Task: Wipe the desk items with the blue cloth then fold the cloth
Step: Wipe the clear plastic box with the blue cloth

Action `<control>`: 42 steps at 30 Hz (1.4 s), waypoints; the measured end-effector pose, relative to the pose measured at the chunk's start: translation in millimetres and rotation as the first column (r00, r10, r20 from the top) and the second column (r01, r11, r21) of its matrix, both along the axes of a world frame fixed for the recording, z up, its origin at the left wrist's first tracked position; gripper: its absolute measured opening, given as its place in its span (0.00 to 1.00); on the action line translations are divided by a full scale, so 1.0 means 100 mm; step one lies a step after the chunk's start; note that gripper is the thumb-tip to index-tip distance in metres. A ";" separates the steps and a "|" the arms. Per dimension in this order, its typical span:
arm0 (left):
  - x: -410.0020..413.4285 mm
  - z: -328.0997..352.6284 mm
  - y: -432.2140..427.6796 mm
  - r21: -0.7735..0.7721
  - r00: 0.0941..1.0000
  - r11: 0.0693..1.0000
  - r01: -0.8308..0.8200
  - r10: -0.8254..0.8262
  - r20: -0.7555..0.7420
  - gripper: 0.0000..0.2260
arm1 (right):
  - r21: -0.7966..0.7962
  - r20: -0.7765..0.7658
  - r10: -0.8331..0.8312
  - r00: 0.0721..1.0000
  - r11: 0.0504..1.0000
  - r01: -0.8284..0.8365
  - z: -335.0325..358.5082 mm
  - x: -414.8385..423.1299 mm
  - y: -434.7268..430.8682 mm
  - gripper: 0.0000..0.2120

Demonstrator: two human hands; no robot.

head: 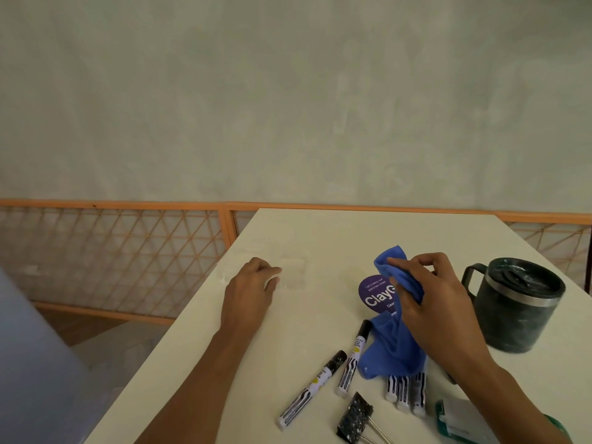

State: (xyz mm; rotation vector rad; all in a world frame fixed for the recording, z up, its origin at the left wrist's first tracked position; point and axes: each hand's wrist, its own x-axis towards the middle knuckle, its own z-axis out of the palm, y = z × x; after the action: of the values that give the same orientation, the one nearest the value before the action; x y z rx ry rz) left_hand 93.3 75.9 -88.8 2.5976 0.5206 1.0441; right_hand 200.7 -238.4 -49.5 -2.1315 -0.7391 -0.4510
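My right hand (426, 299) grips the blue cloth (394, 344), bunched and lifted, its lower end draping onto the white desk (320, 238). A purple round tag (376, 294) hangs from the cloth. My left hand (253, 290) rests on the desk with fingers curled on a clear, barely visible object (293, 274); whether it grips it I cannot tell. Several white markers with black caps (312, 389) lie near the front, some partly under the cloth. A dark lidded mug (515, 306) stands upright to the right of my right hand.
A speckled black binder clip (355, 418) lies at the front edge. A green and white item (461, 418) sits at the front right, partly hidden by my right arm. An orange lattice railing (128, 251) runs behind the desk below a pale wall.
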 end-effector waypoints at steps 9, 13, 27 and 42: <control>0.01 0.01 0.05 -0.047 1.000 0.999 -0.012 0.011 -0.015 0.13 | -0.006 0.009 0.001 1.000 1.000 -0.001 -0.01 0.01 0.00 0.20; -0.11 0.05 0.20 0.055 0.998 0.997 -0.059 0.057 0.030 0.24 | 0.001 0.008 0.001 1.000 1.000 -0.001 0.00 0.00 -0.01 0.19; -0.29 0.03 0.47 -0.067 0.983 0.981 -0.182 0.183 0.011 0.12 | -0.025 0.002 -0.006 1.000 1.000 0.006 -0.04 0.02 0.00 0.18; -0.04 -0.03 0.17 0.185 0.998 0.981 0.061 -0.062 0.000 0.14 | -0.019 0.028 0.000 1.000 1.000 0.000 -0.06 0.02 0.00 0.18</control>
State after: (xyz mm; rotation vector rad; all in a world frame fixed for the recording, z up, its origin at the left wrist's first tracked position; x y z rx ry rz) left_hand 89.2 92.9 -92.2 2.7504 0.3544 1.1278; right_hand 202.5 -238.6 -55.0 -2.1471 -0.7622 -0.4761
